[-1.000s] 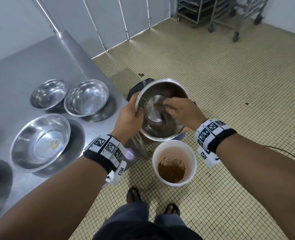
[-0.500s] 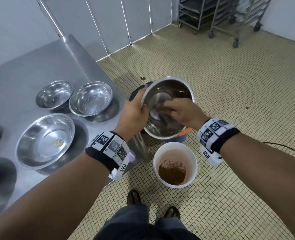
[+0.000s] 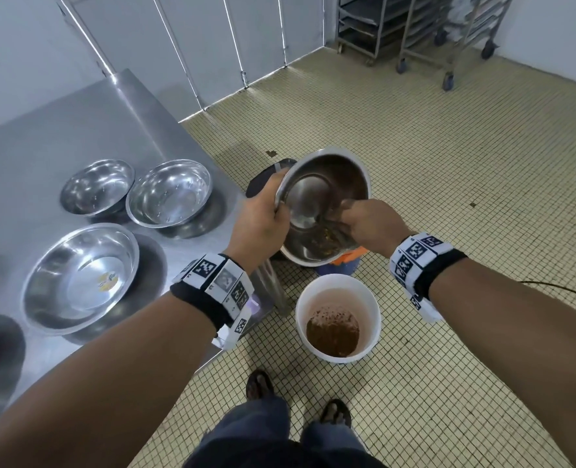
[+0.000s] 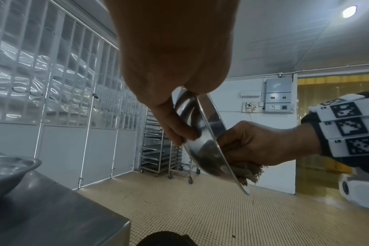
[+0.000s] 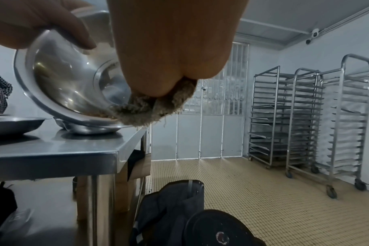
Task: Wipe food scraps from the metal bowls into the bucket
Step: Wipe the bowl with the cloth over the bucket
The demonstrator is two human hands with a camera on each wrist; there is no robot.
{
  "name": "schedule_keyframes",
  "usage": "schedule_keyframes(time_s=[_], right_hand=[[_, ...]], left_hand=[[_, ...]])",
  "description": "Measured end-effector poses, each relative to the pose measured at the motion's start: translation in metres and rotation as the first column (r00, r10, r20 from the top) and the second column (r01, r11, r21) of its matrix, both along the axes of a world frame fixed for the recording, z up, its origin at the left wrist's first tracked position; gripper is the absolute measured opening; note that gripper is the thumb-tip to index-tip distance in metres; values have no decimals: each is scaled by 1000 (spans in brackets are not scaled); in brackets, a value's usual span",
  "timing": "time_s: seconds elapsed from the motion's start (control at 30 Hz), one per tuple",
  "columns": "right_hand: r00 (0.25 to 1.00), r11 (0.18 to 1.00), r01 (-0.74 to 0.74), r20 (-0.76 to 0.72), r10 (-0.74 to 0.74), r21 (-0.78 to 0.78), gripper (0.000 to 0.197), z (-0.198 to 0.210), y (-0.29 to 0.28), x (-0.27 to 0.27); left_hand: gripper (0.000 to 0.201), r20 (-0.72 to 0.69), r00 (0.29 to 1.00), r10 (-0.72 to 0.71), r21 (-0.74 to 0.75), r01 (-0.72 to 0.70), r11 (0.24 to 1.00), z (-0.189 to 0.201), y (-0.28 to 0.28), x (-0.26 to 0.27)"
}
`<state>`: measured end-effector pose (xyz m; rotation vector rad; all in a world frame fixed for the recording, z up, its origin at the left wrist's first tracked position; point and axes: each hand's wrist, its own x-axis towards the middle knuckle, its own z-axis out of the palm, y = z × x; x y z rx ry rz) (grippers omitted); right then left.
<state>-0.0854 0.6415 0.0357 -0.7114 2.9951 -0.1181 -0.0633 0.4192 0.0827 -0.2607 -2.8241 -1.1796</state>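
Where the steel table (image 3: 77, 136) ends at its corner, a person stands on the tiled floor (image 3: 448, 163) holding one metal bowl (image 3: 327, 184) out past the table edge, tipped steeply so its open face turns toward them and its low rim points down. Directly below and slightly nearer the person sits the white bucket (image 3: 367, 298) on the floor, with brown food waste in its bottom; the low rim looks to hang just beyond the bucket's far edge, so falling scraps may need the bowl drawn a little nearer. Three more metal bowls (image 3: 80, 278) rest upright on the table to the left, looking almost clean. The left hand (image 3: 263, 224) grips the tilted bowl's left rim, thumb inside. The right hand (image 3: 371, 224) clutches a frayed cloth (image 5: 158, 106), pressed against the low inner wall, where brown scraps (image 3: 327, 239) collect.
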Motion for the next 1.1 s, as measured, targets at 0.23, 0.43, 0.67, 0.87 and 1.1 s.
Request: schedule_keyframes(time_s=[0.23,0.43,0.67,0.87,1.1], right_hand=[[1000,990,20,14,-23,142,30,-22,8,-14],[998,996,-22,57,17,88,31,-31,22,-18],[988,996,-57,142,67,-75,33,-52,35,-23],[996,924,44,90,-11,-380,26,-43,48,-26],[1000,918,19,2,-20,-397,42,-28,33,-46]], left_hand=[[52,4,1000,-30,-15,30,999,-13,14,-14],[56,-35,999,-41,-20,40,999,-23,26,-33],[52,-30,999,-12,-21,11,1000,-37,28,-54],[49,-50,999,9,25,-7,1000,-35,23,-58],[51,-46,998,-38,20,39,999,-36,31,-49]])
